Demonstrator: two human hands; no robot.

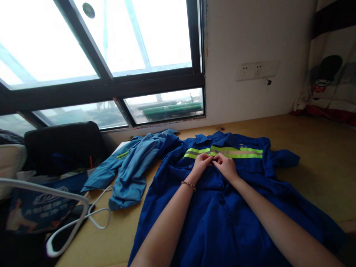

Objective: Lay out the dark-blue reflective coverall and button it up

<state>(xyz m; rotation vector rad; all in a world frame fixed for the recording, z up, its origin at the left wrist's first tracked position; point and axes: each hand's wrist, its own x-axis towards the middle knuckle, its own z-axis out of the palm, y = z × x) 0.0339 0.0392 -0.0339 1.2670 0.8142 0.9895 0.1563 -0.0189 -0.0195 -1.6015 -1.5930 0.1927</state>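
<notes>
A dark blue work jacket (205,215) lies face up on the yellowish board, its collar toward the wall. Yellow-green reflective bands (236,151) cross its chest. My left hand (201,165), with a beaded bracelet at the wrist, pinches the front opening just below the bands. Close beside it, my right hand (226,168) pinches the same edge, fingertips nearly meeting the left ones. Whatever small part sits between the fingertips is hidden. Lower on the front, a button (219,184) shows.
A lighter blue garment (130,178) lies crumpled left of the jacket. White cable (96,215) loops at the board's left edge, near a blue printed bag (47,204) and a black padded object (65,144). Behind are a window (108,83), wall sockets (257,70) and a patterned curtain (333,66).
</notes>
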